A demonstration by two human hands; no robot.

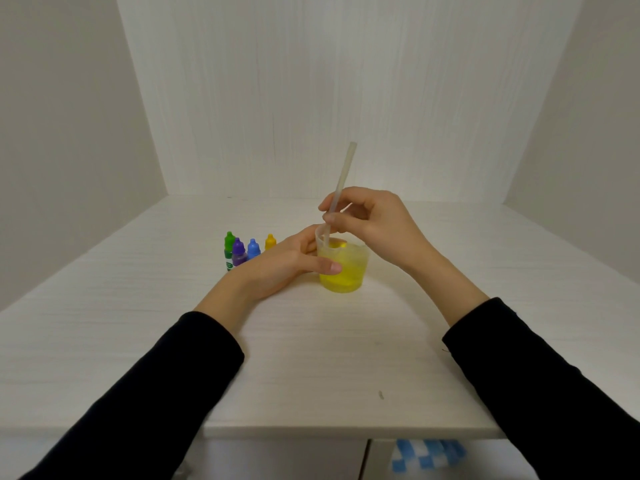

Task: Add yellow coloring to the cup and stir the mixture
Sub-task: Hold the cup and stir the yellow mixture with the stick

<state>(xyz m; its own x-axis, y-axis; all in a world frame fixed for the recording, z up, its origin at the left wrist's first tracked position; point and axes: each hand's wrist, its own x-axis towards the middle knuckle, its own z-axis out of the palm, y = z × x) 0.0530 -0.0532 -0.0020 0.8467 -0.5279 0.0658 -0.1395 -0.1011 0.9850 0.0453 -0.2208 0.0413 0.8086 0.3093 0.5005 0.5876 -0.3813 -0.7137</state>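
From the head view, I see the cup (343, 268) standing on the bench (311, 358), its liquid already yellow. My left hand (287, 263) wraps it; my right hand (370, 221) pinches the straw (341, 183) inside. I think a strong stir could splash or tip it.

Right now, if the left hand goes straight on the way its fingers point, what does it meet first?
The cup: the left hand already wraps its side, thumb in front. Its fingers point right, so it would just push the cup.
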